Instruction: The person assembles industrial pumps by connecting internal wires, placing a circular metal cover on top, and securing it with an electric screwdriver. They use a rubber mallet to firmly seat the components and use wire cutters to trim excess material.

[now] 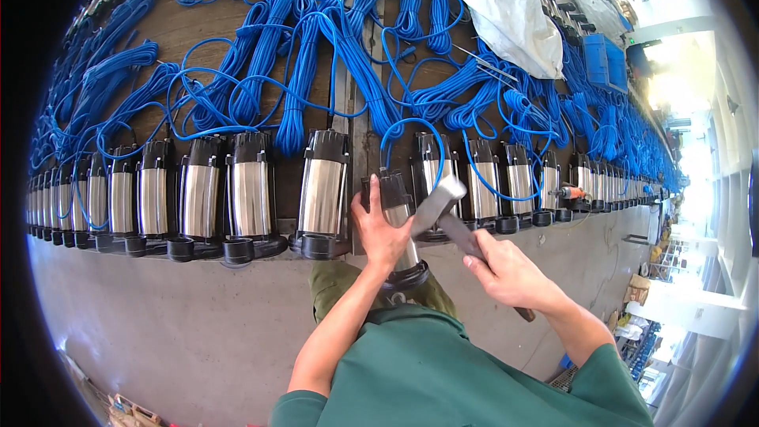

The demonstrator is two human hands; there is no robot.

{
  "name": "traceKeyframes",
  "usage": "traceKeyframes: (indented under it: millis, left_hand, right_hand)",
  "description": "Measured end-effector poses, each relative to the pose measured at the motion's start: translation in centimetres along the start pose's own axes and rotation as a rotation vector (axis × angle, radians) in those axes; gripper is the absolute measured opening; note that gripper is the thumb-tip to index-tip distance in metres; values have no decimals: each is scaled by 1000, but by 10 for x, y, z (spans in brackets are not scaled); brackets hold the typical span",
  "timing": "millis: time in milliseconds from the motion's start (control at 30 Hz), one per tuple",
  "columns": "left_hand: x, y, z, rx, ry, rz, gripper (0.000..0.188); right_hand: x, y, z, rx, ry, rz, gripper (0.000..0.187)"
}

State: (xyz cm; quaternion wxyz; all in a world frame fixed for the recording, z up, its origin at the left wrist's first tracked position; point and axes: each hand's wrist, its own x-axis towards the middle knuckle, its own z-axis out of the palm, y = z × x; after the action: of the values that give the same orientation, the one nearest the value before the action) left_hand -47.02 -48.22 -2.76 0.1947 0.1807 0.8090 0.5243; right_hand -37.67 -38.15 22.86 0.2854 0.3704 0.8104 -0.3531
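A submersible pump [393, 190] with a steel body and black ends stands tilted at the table's front edge, its lower end [406, 277] over my lap. My left hand [381, 233] grips it, fingers around the upper part and pointing up along its side. In my right hand [514, 270] is a hammer [461, 236], held by its brown handle. The hammer's metal head [437, 204] is close to the pump's right side, just right of my left hand; whether it touches cannot be made out. A blue cable [405, 122] loops above the pump.
Similar pumps [251, 194] line the table edge on both sides. Bundled blue cables [304, 79] cover the table [190, 28] behind them. A white sack [510, 12] and blue crate [606, 63] sit at the back right. An orange power tool [571, 193] lies among the pumps.
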Motion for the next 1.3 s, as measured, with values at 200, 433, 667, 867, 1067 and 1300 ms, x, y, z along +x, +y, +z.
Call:
traceKeyframes:
  millis: [200, 433, 667, 867, 1067, 1300]
  left_hand:
    - [-8, 3, 2, 1, -31, 17, 116]
    - [0, 2, 3, -30, 12, -2, 115]
    - [0, -6, 7, -33, 17, 10, 113]
    - [-1, 6, 8, 4, 15, 69, 116]
    - [2, 0, 5, -30, 39, 29, 112]
    - [-1, 3, 7, -8, 14, 10, 112]
  right_hand:
    - [1, 30, 50, -161, -216, 4, 32]
    - [-3, 10, 31, -12, 89, -38, 30]
    - [-13, -5, 5, -96, -67, -38, 30]
    - [-8, 36, 59, -130, -153, 10, 32]
    - [-22, -4, 10, -5, 167, -135, 26]
    - [-15, 34, 33, -156, -113, -66, 28]
